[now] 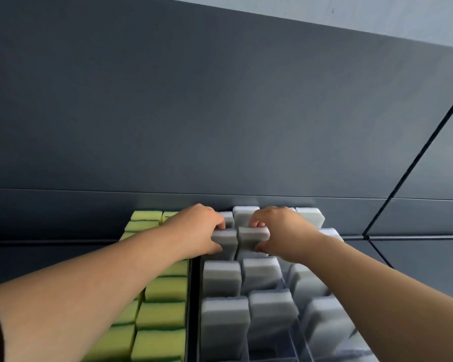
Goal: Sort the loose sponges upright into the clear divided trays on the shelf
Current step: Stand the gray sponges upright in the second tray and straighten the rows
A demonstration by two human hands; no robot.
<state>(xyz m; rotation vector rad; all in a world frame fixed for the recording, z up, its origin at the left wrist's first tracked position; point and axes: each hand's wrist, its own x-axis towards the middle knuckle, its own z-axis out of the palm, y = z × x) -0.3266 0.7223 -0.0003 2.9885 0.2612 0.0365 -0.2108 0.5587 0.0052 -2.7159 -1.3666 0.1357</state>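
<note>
Head view, both arms stretched forward: the left hand (196, 231) pinches one upright grey sponge (224, 240), the right hand (285, 231) clamps the neighbouring grey sponge (253, 236) just beside it, deep in the clear divided tray (297, 335), with yellow-green sponges (162, 317) ranked upright alongside on the left.

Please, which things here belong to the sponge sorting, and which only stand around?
In the job: left grip pinching left grey sponge; right grip pinching right grey sponge; clear tray.
Standing around: yellow sponges; dark wall.
</note>
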